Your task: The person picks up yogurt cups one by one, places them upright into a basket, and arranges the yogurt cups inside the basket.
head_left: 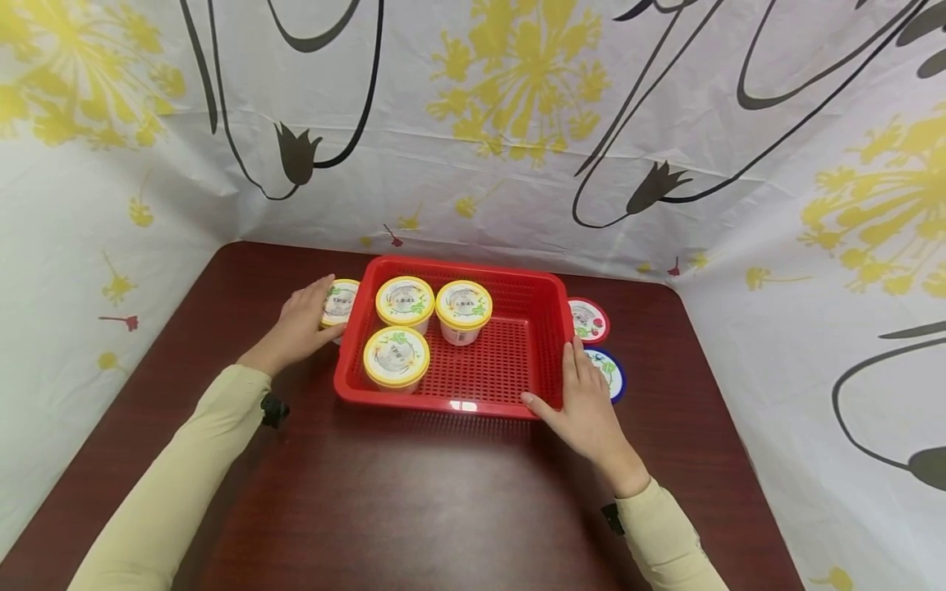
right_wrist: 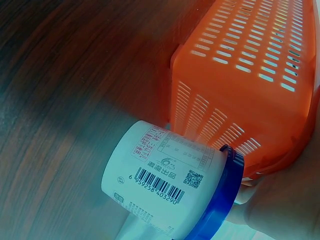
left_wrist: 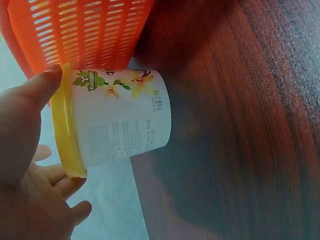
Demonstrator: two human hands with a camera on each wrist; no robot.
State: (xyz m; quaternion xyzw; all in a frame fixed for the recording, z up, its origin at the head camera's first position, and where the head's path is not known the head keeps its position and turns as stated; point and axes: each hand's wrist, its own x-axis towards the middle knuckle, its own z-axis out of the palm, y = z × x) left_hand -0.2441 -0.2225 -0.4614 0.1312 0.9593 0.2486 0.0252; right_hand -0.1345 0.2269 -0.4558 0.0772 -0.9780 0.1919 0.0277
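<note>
A white tub with a yellow lid [left_wrist: 117, 117] stands on the table against the basket's left outer side. My left hand [head_left: 299, 322] grips it by the lid, thumb on one side and fingers on the other. The red perforated basket [head_left: 461, 407] holds three similar yellow-lidded tubs [head_left: 405, 300] in its left and middle part. At the basket's front right corner rests my right hand [head_left: 591, 410], its thumb spread on the front rim and its fingers extended along the right rim. Close by this hand stands a blue-lidded tub [right_wrist: 165, 175].
A red-lidded tub [head_left: 589, 320] stands right of the basket, behind the blue-lidded one. The dark brown wooden table [head_left: 443, 501] extends towards me. Floral-patterned white sheeting [head_left: 414, 123] closes off the back and both sides.
</note>
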